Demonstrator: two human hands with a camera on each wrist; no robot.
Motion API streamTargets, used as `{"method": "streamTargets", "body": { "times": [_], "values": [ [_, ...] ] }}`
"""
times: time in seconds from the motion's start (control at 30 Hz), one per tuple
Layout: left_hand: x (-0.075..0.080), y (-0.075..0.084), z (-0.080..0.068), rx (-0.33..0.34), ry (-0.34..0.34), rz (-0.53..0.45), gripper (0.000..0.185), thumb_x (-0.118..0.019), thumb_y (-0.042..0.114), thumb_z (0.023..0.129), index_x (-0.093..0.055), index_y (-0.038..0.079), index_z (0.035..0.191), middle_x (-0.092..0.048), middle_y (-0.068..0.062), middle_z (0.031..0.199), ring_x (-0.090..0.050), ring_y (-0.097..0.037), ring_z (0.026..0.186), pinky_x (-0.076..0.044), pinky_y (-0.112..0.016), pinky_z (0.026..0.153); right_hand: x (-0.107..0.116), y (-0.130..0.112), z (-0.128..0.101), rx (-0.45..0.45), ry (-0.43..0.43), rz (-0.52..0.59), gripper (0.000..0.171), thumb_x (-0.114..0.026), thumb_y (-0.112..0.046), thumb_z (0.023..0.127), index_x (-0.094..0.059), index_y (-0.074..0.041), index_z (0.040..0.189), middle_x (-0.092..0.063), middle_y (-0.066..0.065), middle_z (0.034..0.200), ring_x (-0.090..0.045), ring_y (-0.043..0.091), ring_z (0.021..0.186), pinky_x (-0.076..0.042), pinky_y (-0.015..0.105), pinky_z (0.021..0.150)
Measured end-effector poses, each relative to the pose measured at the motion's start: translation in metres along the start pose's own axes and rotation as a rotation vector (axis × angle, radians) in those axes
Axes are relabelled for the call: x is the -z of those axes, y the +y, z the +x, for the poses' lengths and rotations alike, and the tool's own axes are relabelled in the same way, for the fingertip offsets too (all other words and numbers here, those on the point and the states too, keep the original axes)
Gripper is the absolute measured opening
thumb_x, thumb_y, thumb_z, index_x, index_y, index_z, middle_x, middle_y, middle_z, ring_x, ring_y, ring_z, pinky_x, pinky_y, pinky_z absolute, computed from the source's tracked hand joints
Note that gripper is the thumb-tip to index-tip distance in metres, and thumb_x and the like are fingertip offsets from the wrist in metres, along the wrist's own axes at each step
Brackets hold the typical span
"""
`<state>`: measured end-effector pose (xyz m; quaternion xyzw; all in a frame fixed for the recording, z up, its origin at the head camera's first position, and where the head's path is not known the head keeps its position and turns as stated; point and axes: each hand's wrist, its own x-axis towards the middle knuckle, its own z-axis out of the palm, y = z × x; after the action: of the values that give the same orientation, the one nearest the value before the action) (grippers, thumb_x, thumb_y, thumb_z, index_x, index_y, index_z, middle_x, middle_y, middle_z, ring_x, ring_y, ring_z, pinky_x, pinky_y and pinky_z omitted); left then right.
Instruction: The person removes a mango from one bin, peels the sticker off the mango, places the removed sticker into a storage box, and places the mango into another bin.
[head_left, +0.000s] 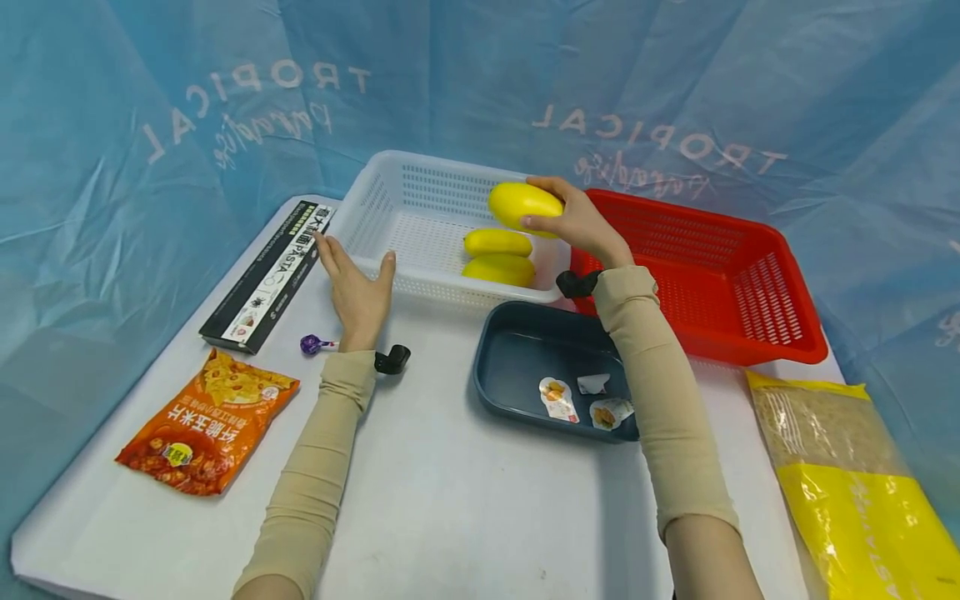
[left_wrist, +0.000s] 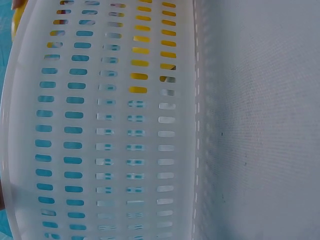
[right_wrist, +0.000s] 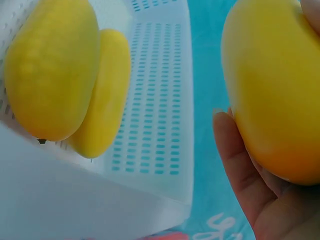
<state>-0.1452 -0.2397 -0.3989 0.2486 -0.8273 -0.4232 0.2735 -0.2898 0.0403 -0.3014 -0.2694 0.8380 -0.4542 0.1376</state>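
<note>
My right hand (head_left: 573,221) grips a plump yellow mango (head_left: 522,206), tinged orange at one end in the right wrist view, above the right end of the white basket (head_left: 450,282). Inside that basket lie two more yellow fruits side by side: a slim, long one (right_wrist: 106,95) and a thicker one (right_wrist: 52,70) with a dark stem tip. My left hand (head_left: 358,296) is at the basket's front left corner, fingers extended and thumb apart, holding nothing. The left wrist view is mostly filled by the basket's slotted wall (left_wrist: 115,120), with yellow showing through some slots.
A red basket (head_left: 750,346) stands right of the white one. In front is a dark blue tray (head_left: 517,408) with small stickers. A pasta box (head_left: 266,279), a purple lollipop (head_left: 311,344) and an orange snack bag (head_left: 210,425) lie left; a yellow bag (head_left: 862,500) lies right.
</note>
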Motion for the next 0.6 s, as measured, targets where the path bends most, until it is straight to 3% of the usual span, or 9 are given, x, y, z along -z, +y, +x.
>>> {"method": "streamTargets", "body": {
  "times": [0.47,0.6],
  "values": [
    [0.000,0.000,0.001,0.007,0.012,0.001,0.095,-0.060,0.045,0.091,-0.006,0.001,0.155,0.010,0.002,0.164,-0.059,-0.045,0.107,-0.050,-0.049,0.085,-0.008,-0.007,0.035,-0.104,0.009,-0.073,0.073,-0.069,-0.032,0.089,-0.033,-0.019,0.150,-0.037,0.005,0.151,-0.042,0.025,0.126,-0.039,0.038,0.110],
    [-0.001,0.000,0.000,0.008,0.007,0.007,0.096,-0.061,0.046,0.091,-0.006,0.001,0.154,0.010,0.001,0.164,-0.057,-0.045,0.113,-0.050,-0.048,0.089,-0.012,-0.001,0.041,-0.131,0.010,-0.089,0.073,-0.068,-0.032,0.089,-0.032,-0.016,0.150,-0.037,0.007,0.151,-0.041,0.026,0.127,-0.038,0.038,0.111]
  ]
}}
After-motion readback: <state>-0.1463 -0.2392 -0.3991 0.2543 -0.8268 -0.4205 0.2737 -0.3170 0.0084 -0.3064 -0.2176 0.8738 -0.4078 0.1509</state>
